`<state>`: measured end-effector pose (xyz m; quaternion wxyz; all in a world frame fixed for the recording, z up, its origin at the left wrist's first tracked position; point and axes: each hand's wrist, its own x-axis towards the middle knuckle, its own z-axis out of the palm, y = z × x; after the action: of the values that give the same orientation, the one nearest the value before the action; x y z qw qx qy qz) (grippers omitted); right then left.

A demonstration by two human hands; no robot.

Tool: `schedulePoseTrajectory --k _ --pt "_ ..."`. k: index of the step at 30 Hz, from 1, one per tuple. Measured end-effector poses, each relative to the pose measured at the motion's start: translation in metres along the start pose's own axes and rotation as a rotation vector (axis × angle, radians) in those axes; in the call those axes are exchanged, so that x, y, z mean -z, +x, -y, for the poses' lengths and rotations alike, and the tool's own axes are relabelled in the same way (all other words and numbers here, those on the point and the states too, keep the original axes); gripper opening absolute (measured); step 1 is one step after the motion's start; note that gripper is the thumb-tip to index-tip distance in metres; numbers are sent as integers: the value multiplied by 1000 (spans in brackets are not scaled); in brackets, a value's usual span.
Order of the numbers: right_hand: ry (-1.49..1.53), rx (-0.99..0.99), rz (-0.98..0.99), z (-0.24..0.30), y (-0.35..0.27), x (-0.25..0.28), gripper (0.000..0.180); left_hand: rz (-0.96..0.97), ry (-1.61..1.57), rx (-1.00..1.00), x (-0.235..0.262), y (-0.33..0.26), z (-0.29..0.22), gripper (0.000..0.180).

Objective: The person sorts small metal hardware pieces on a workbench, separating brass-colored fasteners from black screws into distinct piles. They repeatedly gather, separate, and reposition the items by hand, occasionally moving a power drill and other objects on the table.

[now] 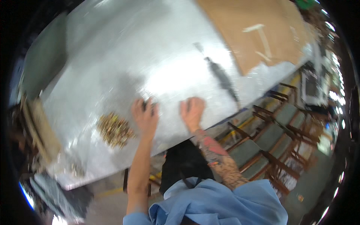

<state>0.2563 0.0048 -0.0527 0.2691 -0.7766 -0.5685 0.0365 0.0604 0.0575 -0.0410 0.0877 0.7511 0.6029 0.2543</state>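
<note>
Head view, looking down. The person wears a light blue short-sleeved shirt (pixel 221 202) of loose, creased cloth, with the sleeve ends at the lower edge of the frame. A dark apron or trousers (pixel 183 165) shows below the chest. The right forearm (pixel 219 159) bears a dense tattoo of dark line work with a red patch near the wrist. The left forearm (pixel 138 168) is unmarked. The left hand (pixel 145 118) and right hand (pixel 192 110) are gloveless; motion blur hides finer detail.

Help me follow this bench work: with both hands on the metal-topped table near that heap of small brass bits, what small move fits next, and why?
Probably the left hand sliding toward the heap of brass bits. It rests on the table just beside them, while the right hand lies farther off. The picture is blurred, so grip is unclear.
</note>
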Motion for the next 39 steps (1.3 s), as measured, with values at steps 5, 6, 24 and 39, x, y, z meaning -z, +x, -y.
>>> schedulePoseTrajectory --k 5,6,24,39 --pt "-46 -41 114 4 7 4 28 -38 -69 -31 -3 -4 4 21" --pt "-57 -51 109 3 10 6 29 -48 -45 -38 -2 -1 -1 17" --pt "-339 -119 200 1 0 -11 48 -302 -280 145 2 -14 4 22" --pt "-227 44 21 8 5 -1 32 -335 -813 403 44 -22 27 21"
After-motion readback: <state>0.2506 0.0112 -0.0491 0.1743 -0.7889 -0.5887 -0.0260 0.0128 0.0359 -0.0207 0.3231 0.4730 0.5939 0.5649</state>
